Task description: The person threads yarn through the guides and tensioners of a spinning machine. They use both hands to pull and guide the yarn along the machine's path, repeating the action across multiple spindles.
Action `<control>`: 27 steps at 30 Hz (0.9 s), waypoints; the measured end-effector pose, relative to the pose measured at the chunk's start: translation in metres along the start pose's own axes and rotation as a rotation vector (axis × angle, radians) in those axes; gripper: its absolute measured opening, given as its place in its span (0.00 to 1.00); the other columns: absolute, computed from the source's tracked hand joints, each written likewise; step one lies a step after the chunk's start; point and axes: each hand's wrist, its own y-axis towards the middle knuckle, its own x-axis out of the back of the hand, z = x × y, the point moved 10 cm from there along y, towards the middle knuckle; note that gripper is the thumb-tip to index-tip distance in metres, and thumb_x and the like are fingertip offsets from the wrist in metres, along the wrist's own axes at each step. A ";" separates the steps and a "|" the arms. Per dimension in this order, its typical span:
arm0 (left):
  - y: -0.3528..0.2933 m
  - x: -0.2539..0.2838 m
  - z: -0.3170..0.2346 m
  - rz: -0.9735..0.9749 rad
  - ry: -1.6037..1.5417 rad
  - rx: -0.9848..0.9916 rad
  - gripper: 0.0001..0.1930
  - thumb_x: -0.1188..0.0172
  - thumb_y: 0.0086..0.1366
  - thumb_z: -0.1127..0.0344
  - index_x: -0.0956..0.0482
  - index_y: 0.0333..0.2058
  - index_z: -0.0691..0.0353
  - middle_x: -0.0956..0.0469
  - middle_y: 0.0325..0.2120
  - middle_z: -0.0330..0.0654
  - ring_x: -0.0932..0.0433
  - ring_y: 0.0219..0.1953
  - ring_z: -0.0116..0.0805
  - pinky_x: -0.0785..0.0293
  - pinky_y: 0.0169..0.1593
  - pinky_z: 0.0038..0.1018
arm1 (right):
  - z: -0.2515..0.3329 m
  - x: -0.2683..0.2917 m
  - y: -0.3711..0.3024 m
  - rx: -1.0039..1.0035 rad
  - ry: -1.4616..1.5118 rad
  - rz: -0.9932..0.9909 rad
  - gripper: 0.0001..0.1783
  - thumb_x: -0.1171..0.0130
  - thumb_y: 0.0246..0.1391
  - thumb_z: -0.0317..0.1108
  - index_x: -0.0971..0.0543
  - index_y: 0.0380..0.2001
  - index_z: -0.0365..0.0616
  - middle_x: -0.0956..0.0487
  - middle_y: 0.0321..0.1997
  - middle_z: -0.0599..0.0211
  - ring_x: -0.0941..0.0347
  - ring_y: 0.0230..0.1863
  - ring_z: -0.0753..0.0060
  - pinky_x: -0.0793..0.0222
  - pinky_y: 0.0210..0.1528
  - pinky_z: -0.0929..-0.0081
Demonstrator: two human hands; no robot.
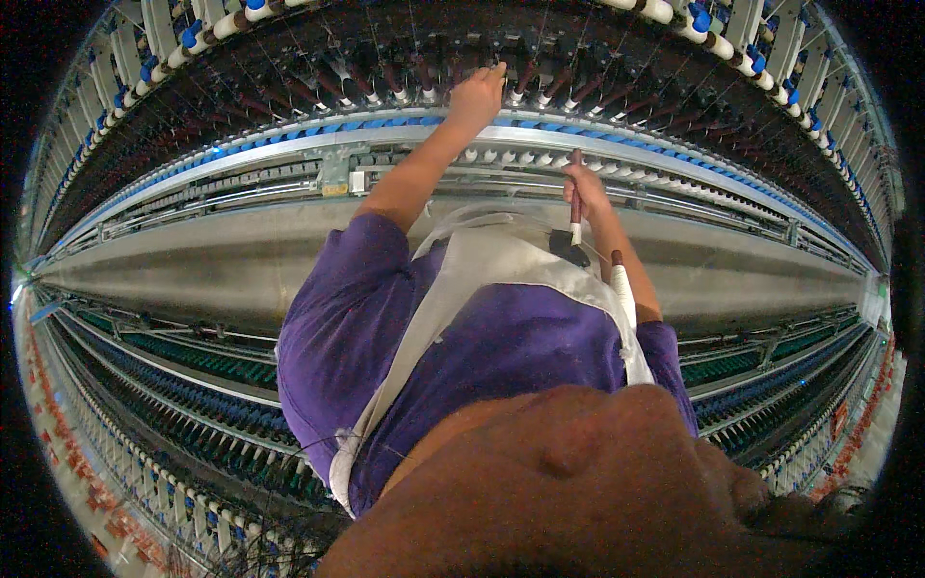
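While the person leaned over the spinning frame, this was the scene
Bobbin: brown-tipped bobbin (576, 204) stood upright in the right hand (584, 189), closed round it, above the rail (289, 144)
Left hand (476, 96): fingers pinched at a spindle in the row (385, 91), grip unclear
Apron pouch (501, 260): one more bobbin (621, 289) beside it
Progress: bobbin not yet seated; the row looked mostly filled

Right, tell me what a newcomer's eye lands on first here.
First, the long spinning frame with its curved rows of brown bobbins sweeping across the top. Next, the left hand reaching up into that row, while the right hand grips a brown-and-white bobbin tube just below the metal rail. In the middle, the purple short-sleeved shirt with a white cloth apron over it fills the view.
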 end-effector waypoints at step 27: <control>0.005 -0.112 0.057 0.189 -2.051 1.024 0.11 0.42 0.68 0.63 0.24 0.43 0.65 0.32 0.21 0.34 0.33 0.20 0.24 0.36 0.21 0.21 | -0.004 0.022 -0.019 0.057 -0.127 0.111 0.09 0.41 0.55 0.37 0.28 0.34 0.46 0.35 0.15 0.76 0.39 0.12 0.79 0.42 0.13 0.78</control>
